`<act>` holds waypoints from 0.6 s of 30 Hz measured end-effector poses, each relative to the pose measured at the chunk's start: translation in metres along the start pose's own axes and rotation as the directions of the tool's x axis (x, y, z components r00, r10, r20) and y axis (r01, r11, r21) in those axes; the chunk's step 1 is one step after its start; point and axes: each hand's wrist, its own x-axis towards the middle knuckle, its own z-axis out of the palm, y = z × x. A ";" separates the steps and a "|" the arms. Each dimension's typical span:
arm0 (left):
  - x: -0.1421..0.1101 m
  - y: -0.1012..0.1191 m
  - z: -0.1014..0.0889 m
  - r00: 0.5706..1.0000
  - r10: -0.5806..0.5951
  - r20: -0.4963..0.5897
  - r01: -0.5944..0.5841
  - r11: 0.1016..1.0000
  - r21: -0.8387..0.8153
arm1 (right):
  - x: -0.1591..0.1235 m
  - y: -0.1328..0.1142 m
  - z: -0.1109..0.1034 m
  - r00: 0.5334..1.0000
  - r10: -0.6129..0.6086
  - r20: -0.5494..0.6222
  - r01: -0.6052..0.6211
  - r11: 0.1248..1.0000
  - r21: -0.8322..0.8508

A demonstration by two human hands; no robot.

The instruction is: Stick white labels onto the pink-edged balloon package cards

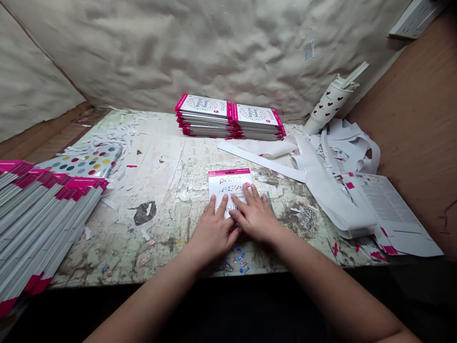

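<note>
A white and pink card packet (228, 179) with colourful print lies flat on the worn table in front of me. Its pink top strip has a hang slot and faces away from me. My left hand (216, 226) rests on the packet's lower left, fingers stretched forward. On its right side lies my right hand (255, 214), fingers spread and palm down, close against the left. Together the hands cover the lower half of the packet. Neither one grips anything.
Two stacks of similar packets (230, 119) stand at the back. More packets (46, 228) are piled at the left, beside a dotted bag (93, 161). White paper strips (328, 205), a printed card sheet (392, 209) and a heart-patterned tumbler (329, 105) occupy the right. Confetti (240, 261) lies near the front edge.
</note>
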 end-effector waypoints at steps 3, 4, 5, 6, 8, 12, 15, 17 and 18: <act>-0.001 -0.008 -0.008 0.995 -0.026 0.094 0.031 0.998 -0.059 | -0.008 0.023 0.007 0.973 0.228 -0.039 -0.230 0.971 -0.059; -0.001 -0.012 -0.010 0.993 -0.080 0.092 0.087 0.993 -0.075 | -0.011 0.031 0.007 0.957 0.281 -0.070 -0.286 0.956 -0.070; -0.001 -0.016 -0.011 0.984 -0.163 0.068 0.168 0.982 -0.080 | -0.013 0.037 0.007 0.947 0.307 -0.092 -0.313 0.947 -0.068; -0.001 -0.019 -0.012 0.965 -0.260 0.027 0.262 0.961 -0.084 | -0.014 0.041 0.006 0.948 0.302 -0.096 -0.308 0.950 -0.051; 0.000 -0.022 -0.009 0.906 -0.419 -0.061 0.406 0.900 -0.155 | -0.016 0.043 0.008 0.966 0.245 -0.079 -0.244 0.970 0.024; -0.001 -0.017 -0.012 0.880 -0.464 -0.100 0.345 0.771 -0.536 | -0.019 0.032 0.012 0.978 0.173 -0.116 -0.124 0.930 0.346; -0.004 -0.018 -0.038 0.935 -0.354 -0.034 0.188 0.572 -0.798 | -0.026 0.028 0.000 0.974 0.179 -0.138 -0.012 0.649 0.760; -0.009 -0.021 -0.064 0.988 -0.153 0.026 0.094 0.456 -0.885 | -0.029 0.026 -0.014 0.979 0.201 -0.033 -0.041 0.352 0.935; -0.011 -0.020 -0.076 0.995 -0.088 0.037 0.075 0.488 -0.870 | -0.029 0.024 -0.021 0.978 0.208 0.026 -0.076 0.236 0.969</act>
